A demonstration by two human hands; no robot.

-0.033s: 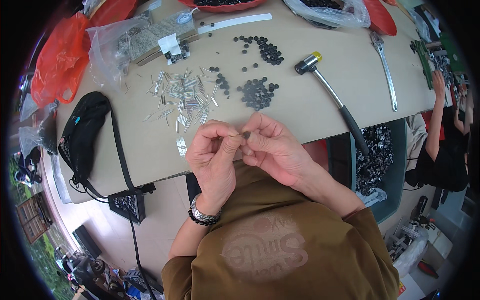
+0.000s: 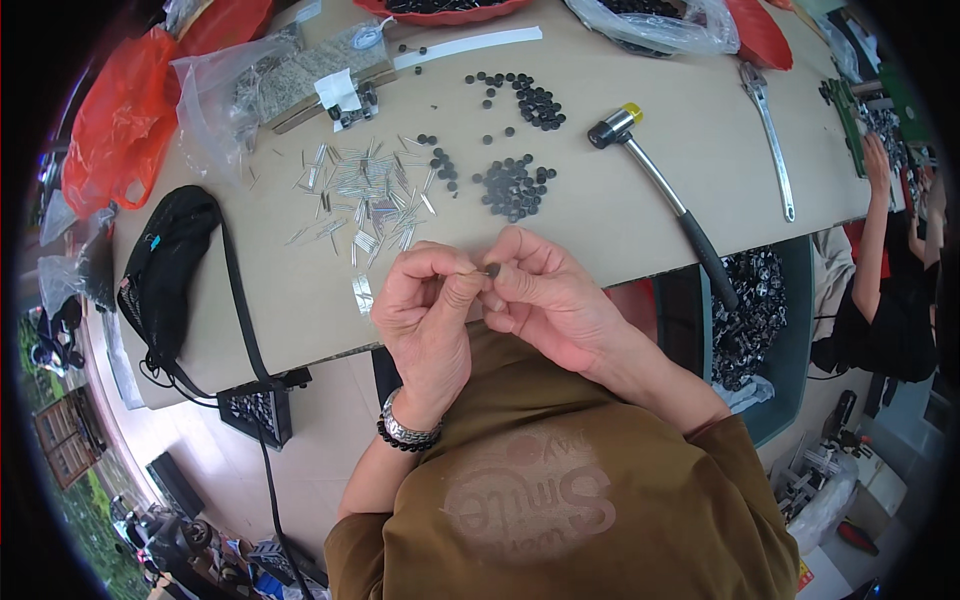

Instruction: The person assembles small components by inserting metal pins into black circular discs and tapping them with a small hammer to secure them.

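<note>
Over the table's near edge, my left hand (image 2: 432,305) and my right hand (image 2: 550,300) meet with fingertips pinched together. A small dark round cap (image 2: 491,270) shows between them, gripped by my right thumb and fingers. What the left fingertips pinch against it is hidden. Just beyond my left hand lies a loose heap of thin silvery metal pins (image 2: 370,180). A cluster of black round caps (image 2: 515,190) sits straight ahead of my hands, with another group of caps (image 2: 540,105) farther away.
A mallet (image 2: 665,185) lies at right, its handle overhanging the edge, with an adjustable wrench (image 2: 770,145) beyond. Below them stands a bin (image 2: 795,330) of metal parts. At left are a black bag (image 2: 172,270) and red plastic bag (image 2: 120,130). Another person's arm (image 2: 872,230) reaches in at far right.
</note>
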